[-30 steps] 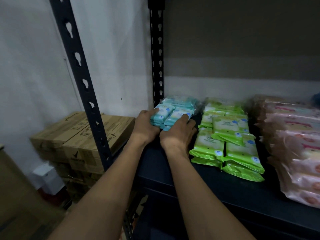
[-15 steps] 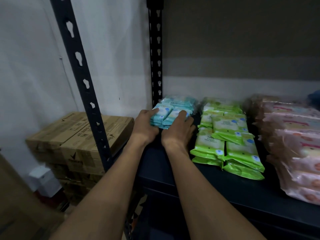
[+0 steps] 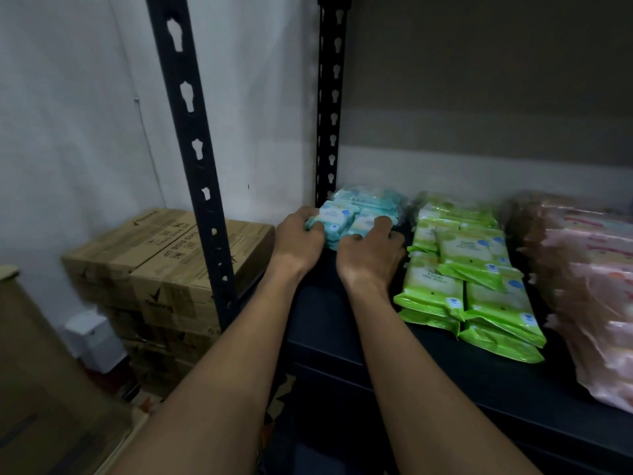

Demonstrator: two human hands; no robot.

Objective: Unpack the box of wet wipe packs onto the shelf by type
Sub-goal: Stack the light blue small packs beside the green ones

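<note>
At the shelf's (image 3: 428, 378) back left corner, both hands hold the blue packs (image 3: 346, 217). Left hand (image 3: 298, 238) curls its fingers round the stack's left end; right hand (image 3: 371, 250) curls over its near right side, fingertips on top. Green packs (image 3: 469, 272) lie just beside them to the right, pink packs (image 3: 589, 286) farther right. Cardboard boxes (image 3: 164, 265) stand stacked left of the shelf.

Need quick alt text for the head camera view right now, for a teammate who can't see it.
Both hands, left hand and right hand, grip a stack of blue wipe packs at the back left corner of a dark shelf. Green wipe packs lie beside them, pink wipe packs farther right; cardboard boxes stand left of the rack.
</note>
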